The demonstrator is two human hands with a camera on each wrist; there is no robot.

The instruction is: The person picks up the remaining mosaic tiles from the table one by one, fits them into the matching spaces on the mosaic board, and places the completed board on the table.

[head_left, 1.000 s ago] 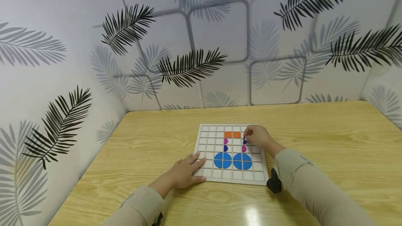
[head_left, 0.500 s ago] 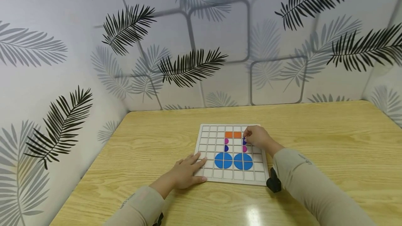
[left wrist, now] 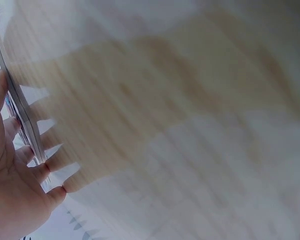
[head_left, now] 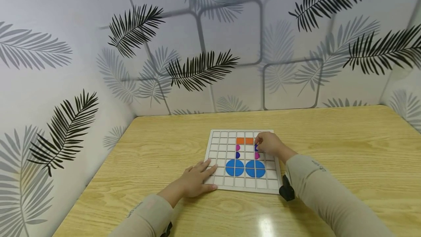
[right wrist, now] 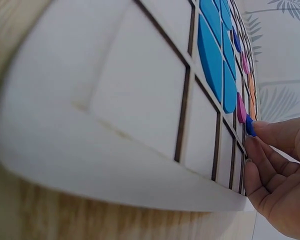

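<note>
A white grid board [head_left: 216, 147] lies on the table. My left hand [head_left: 195, 180] rests on its left edge, fingers spread and fairly straight; the left wrist view shows the fingers along the board's side. At the upper right of the board, my right hand [head_left: 269, 144] pinches a dark blue half-round tile [right wrist: 250, 126] at a grid cell, partly covering it. Just below that is a pink half-round tile [head_left: 257, 155]. Another pink tile [head_left: 238, 147] and a dark blue one [head_left: 238, 155] sit in a column to the left, under orange tiles [head_left: 245, 140].
Two blue circles, a left one [head_left: 234, 168] and a right one [head_left: 255, 168], each made of several quarter tiles, fill cells lower on the board. The wood-grain table [head_left: 164, 138] meets a leaf-patterned wall [head_left: 230, 83] behind it.
My right fingers have shifted slightly at the same cell, and the dark blue tile there has turned a little into the cell. My left hand stays on the board's edge.
</note>
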